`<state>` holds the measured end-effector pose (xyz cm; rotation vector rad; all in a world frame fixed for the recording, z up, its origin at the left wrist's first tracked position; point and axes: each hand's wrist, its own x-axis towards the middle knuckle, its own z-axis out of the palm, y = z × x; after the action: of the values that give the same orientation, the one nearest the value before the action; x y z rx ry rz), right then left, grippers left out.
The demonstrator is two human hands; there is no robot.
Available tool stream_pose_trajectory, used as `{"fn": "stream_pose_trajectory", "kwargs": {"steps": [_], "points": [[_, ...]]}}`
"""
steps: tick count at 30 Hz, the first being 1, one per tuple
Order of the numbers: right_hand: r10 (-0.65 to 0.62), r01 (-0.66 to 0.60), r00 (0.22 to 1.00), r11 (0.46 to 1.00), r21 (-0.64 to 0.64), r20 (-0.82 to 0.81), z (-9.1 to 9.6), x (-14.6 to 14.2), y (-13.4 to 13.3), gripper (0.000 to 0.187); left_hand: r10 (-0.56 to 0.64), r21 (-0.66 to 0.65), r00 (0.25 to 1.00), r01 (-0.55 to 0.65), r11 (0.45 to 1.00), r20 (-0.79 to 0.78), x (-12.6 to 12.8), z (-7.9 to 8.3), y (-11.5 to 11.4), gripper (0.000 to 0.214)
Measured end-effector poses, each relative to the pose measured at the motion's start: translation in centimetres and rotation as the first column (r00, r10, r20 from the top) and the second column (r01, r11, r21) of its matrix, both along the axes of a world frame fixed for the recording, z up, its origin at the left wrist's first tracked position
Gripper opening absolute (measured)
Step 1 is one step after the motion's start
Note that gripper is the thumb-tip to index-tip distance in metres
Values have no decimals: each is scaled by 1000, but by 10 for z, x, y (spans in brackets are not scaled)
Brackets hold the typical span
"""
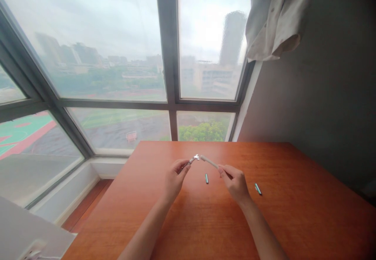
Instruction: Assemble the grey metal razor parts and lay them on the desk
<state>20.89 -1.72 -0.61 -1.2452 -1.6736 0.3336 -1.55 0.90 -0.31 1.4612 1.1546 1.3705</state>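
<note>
Wooden table (pixel 190 224) underneath. Left hand (pixel 175 178) grips a metallic handle (pixel 192 159); right hand (pixel 235 180) grips a slim brush (pixel 210 162), slanting up-left, tip just beside the handle's head. Nearer the right hand lie two cartridges (pixel 206 179) (pixel 257 189), one each side.

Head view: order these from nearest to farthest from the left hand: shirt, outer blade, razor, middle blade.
1. Razor: held in the left hand.
2. Middle blade: on the table, between both hands.
3. Outer blade: on the table, just right of the right hand.
4. Shirt: hanging, upper right.
</note>
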Motion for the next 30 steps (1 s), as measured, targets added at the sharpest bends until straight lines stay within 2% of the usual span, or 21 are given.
{"fn": "stream_pose_trajectory", "kwargs": {"steps": [8,13,23,30], "points": [[25,-25,1000,1000,-7,13,-5,0,2,35,32,115,993,-19,993,-113,-6,3,2,18],[13,-13,999,1000,-1,52,-7,1,3,33,24,145,992,-6,989,-123,-5,5,0,17],[-5,4,993,1000,12,119,-11,4,5,34,63,239,975,-11,971,-211,-6,-5,4,15],[-2,0,990,1000,19,140,-11,4,5,31,80,254,968,-18,967,-237,-6,-6,4,14]]}}
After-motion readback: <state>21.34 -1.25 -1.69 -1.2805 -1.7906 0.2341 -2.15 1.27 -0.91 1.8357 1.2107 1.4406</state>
